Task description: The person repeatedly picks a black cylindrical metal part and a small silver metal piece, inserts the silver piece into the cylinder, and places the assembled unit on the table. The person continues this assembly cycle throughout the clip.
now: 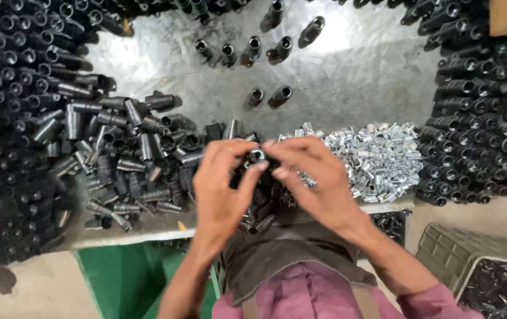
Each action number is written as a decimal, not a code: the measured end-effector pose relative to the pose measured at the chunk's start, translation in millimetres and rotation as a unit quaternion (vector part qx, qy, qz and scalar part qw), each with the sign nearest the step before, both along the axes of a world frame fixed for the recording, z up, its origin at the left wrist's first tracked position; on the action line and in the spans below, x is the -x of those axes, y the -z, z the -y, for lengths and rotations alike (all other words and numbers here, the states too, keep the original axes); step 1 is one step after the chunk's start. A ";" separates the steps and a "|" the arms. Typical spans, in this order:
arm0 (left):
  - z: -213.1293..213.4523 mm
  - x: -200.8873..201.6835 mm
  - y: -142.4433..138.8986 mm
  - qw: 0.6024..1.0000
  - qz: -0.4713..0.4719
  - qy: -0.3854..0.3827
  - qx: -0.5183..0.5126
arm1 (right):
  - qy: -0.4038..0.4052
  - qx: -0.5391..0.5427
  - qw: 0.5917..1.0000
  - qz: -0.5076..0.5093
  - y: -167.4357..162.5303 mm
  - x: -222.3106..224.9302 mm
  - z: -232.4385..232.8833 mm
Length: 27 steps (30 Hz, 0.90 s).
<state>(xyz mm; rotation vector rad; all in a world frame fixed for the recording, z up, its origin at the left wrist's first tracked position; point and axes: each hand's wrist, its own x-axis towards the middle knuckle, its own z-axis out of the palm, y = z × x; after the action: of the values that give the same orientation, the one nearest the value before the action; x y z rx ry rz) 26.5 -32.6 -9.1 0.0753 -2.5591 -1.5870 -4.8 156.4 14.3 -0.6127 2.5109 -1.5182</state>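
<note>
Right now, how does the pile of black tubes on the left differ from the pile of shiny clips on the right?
The black tubes are dark, long and cylindrical; the silver clips are bright, short and folded. The tubes' pile spreads wider than the clips' compact heap. The left hand is nearer the tubes, the right hand nearer the clips. Both piles lie loose on the metal tabletop.
</note>
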 end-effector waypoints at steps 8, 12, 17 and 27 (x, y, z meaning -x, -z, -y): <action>58.0 97.4 33.9 0.972 -0.055 0.101 0.205 | 0.017 -0.267 0.962 -0.046 26.2 37.2 -38.0; 84.8 98.0 47.5 0.960 -0.026 0.105 0.260 | 0.057 -0.288 0.956 -0.020 48.2 44.7 -25.5; 107.3 79.3 58.2 0.914 0.130 0.026 0.383 | 0.069 -0.202 0.976 0.047 57.2 54.5 -32.9; 63.5 41.3 8.3 0.985 0.145 -0.031 0.084 | 0.167 0.001 0.974 0.153 52.9 49.8 -59.3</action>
<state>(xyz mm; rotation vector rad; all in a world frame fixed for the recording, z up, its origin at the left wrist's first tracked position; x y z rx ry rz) -14.8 -96.1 -17.4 0.3912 -2.8656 -1.4226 -54.6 215.6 -38.6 0.0525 2.4535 -1.5723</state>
